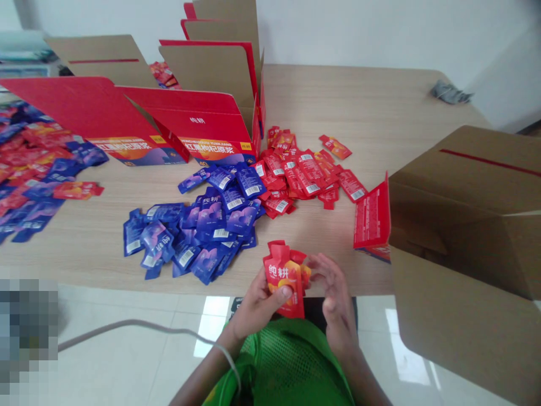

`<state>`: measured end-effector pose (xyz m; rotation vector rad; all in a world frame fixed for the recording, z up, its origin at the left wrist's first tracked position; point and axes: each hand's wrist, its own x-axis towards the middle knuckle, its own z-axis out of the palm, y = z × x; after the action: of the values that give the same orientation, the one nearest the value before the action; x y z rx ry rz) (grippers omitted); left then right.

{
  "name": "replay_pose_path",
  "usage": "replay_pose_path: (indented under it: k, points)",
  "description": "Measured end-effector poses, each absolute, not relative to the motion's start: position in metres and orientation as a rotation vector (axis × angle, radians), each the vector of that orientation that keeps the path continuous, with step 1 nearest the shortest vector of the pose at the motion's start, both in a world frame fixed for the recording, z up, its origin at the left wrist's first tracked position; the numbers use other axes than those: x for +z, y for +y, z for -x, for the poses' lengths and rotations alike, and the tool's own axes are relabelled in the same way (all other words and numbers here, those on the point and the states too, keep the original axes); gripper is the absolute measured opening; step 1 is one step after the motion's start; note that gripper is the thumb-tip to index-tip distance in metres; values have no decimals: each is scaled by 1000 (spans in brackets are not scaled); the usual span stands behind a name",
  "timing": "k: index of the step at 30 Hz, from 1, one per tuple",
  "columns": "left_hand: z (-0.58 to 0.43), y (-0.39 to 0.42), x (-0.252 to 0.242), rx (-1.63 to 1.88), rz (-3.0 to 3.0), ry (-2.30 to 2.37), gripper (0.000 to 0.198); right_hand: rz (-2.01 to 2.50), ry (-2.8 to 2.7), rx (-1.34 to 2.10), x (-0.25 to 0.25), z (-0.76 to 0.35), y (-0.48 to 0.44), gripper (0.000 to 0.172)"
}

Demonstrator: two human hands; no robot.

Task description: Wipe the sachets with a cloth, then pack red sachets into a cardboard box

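Your bare left hand (253, 309) grasps a small stack of flat red-and-orange pouches (279, 273) near the worktop's front edge, thumb pressed across the front, apparently to keep the loose layers together. Your bare right hand (338, 304) is free of any load, fingers loosely bent just beside the stack at three o'clock; whether its fingertips touch it, you cannot tell.

Taking your hands as the clock's centre, a heap of glossy blue-and-purple pouches (210, 217) lies at ten o'clock and a heap of red pouches (302, 176) at twelve, on the pale wood-grain worktop (372, 107). They touch but are mostly sorted by colour, perhaps for easy picking. Between nine and ten o'clock, farther off, is a mixed red-and-blue heap (46, 149).

Red printed cardboard boxes (211, 115) stand at eleven o'clock, flaps raised, presumably for access. At three is another open box, brown inside (452, 299).

The front pouch reads "纯耕" in white, as does a box flap. Box fronts show "红黑枸杞原浆" and "40". Many pouches show barcodes; their small print is illegible.
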<state>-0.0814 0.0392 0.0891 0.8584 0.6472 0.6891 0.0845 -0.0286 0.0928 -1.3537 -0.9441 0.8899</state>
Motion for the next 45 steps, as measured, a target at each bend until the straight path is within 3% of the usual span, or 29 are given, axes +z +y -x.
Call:
replay_pose_path:
  k: [3, 10, 20, 28, 36, 40, 42, 45]
  points:
    - [80, 41, 84, 656, -944, 609, 44, 1240, -859, 996, 89, -73, -13, 74]
    - [80, 45, 82, 557, -1177, 641, 47, 1301, -890, 1023, 85, -70, -2, 57]
    - [77, 52, 89, 412, -1222, 739, 29, 1468, -1153, 855, 95, -82, 0, 48]
    - [77, 50, 87, 377, -1094, 706, 40, 1339, -1140, 987, 98, -89, 4, 81]
    - [68, 47, 90, 403, -1266, 794, 34, 1259, -1311, 1008, 107, -91, 4, 53]
    - [66, 54, 89, 421, -1186, 789, 38, 1243, -1359, 1048, 110, -103, 16, 59]
    - [63, 57, 88, 445, -1083, 784, 42, 1343, -1246, 930, 105, -112, 33, 64]
    - [55, 60, 87, 545, -899, 810, 46, 1595, -1072, 558, 89, -127, 68, 50]
